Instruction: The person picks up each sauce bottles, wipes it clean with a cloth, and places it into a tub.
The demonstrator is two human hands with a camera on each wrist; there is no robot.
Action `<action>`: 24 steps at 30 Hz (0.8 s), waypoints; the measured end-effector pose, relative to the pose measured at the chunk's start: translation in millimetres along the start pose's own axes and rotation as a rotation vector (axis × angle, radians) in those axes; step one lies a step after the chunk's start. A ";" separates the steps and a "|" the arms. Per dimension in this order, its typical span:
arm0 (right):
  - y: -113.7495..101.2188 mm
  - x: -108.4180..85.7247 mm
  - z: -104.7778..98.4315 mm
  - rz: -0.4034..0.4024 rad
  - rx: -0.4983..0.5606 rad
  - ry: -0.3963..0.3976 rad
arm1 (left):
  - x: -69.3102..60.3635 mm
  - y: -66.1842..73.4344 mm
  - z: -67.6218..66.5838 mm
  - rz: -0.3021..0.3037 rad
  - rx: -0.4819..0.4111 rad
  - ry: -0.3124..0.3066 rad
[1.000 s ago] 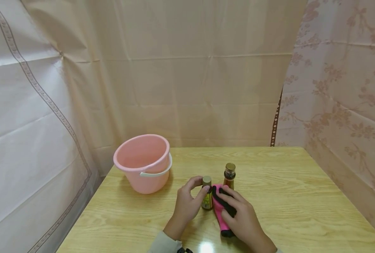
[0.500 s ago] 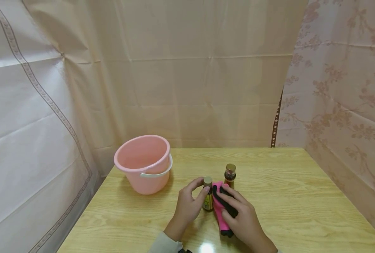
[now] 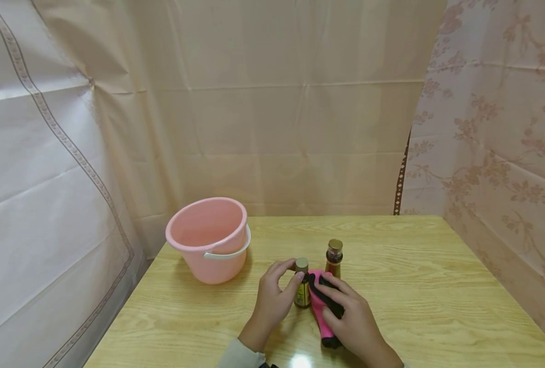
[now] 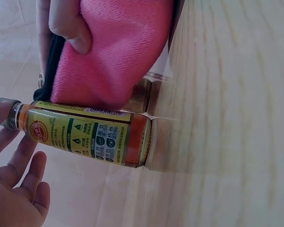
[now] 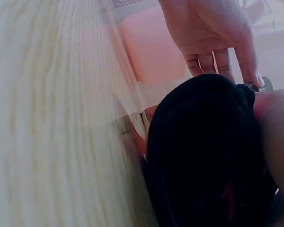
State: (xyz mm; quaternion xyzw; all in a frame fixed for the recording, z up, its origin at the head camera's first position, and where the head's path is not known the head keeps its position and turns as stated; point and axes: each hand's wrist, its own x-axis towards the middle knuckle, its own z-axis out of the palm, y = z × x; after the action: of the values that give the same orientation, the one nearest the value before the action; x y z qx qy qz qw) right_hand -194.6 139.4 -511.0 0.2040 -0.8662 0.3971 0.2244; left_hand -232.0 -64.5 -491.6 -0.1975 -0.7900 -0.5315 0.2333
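My left hand (image 3: 272, 296) pinches a small glass bottle (image 3: 302, 294) near its cap, thumb on one side and fingers on the other. The bottle stands upright on the table and carries a yellow-green label (image 4: 80, 135), plain in the left wrist view. With my right hand (image 3: 356, 314) I hold a bunched pink cloth (image 3: 318, 304) with black edging against the bottle's right side. The cloth's black part (image 5: 203, 142) fills much of the right wrist view. Just behind the cloth stands a second, gold-capped bottle (image 3: 334, 254), its lower part hidden.
A pink bucket (image 3: 214, 268) with a white handle (image 3: 228, 254) stands at the table's back left. The wood-grain table (image 3: 437, 286) extends to the right. A beige curtain (image 3: 290, 117) hangs behind, and further cloth hangings enclose both sides.
The cloth shifts slightly against the bottle, its upper edge now a little lower than half a second ago. My left hand and the bottle stay almost in place.
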 end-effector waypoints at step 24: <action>0.5 1.2 0.4 0.155 -0.086 -0.176 | 1.4 0.4 -2.9 -0.045 0.034 -0.037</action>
State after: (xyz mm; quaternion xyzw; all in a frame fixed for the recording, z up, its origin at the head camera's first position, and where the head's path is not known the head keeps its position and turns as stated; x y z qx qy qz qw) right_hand -195.8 139.1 -510.8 0.1608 -0.9121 0.3560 0.1245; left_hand -232.4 -67.1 -489.6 -0.1854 -0.8074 -0.5192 0.2101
